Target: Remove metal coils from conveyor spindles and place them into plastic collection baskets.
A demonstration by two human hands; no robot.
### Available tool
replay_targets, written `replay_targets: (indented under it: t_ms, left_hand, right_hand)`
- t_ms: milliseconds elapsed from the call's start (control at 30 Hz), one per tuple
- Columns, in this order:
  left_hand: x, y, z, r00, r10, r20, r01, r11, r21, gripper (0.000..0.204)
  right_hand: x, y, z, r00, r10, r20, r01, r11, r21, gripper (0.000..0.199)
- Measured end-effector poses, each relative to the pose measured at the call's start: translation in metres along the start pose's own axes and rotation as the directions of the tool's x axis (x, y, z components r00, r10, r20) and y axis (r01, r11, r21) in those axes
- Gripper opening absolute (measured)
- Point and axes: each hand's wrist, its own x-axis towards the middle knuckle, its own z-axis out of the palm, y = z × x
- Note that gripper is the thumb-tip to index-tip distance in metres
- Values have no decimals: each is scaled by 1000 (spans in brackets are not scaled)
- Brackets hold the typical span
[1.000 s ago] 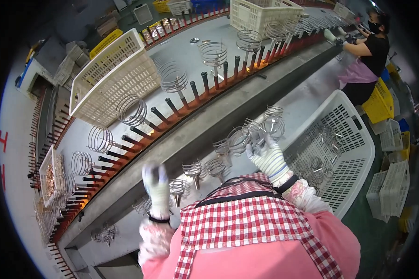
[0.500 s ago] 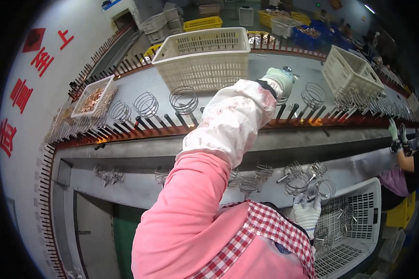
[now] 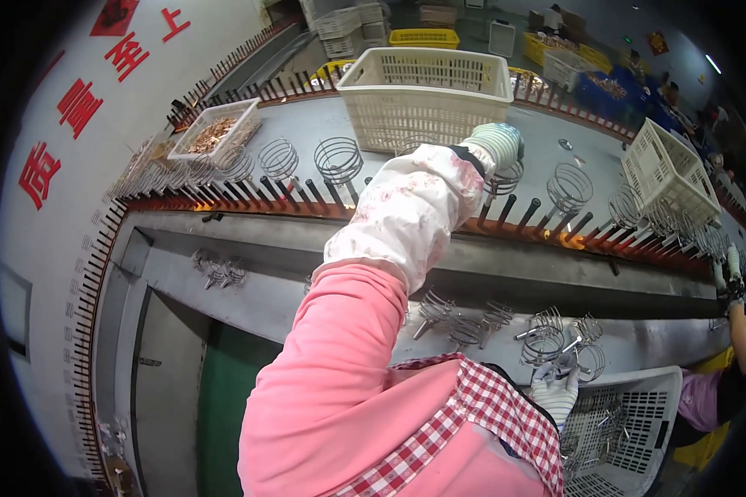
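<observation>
Left hand point(image 3: 499, 142) gloved, stretched out over the rack of black pegs point(image 3: 506, 211), touching a wire coil point(image 3: 504, 178); grip impossible to tell. Right hand point(image 3: 555, 389) closed on wire coils point(image 3: 547, 344) beside white basket point(image 3: 638, 414)

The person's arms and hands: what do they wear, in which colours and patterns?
The left arm wears a pink sleeve, with a white floral oversleeve on the forearm. The left hand wears a knit glove striped pale green and white. The right hand wears a white knit glove. A red-and-white checked apron covers the chest.
</observation>
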Motion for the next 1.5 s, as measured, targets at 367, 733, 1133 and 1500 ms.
replay_targets:
  t_ms: [367,733,1133,1500]
  left_hand:
    - [-64,-86,-8,990,-12,-137,15,1000,21,22]
    - [-75,-146,5,952,-186,-244,151,977,-153,21]
    - [-125,-211,-15,765,-280,-580,-4,898,-439,24]
    - [-141,-69,32,784,-192,-590,-236,787,-570,23]
  right_hand:
    - [-4,33,17,992,123,27,-124,992,20,28]
    - [5,25,15,996,85,-35,-84,996,17,20]
    - [26,16,12,987,148,-65,-147,989,23,22]
    - [57,-18,13,982,188,-13,-187,981,60,27]
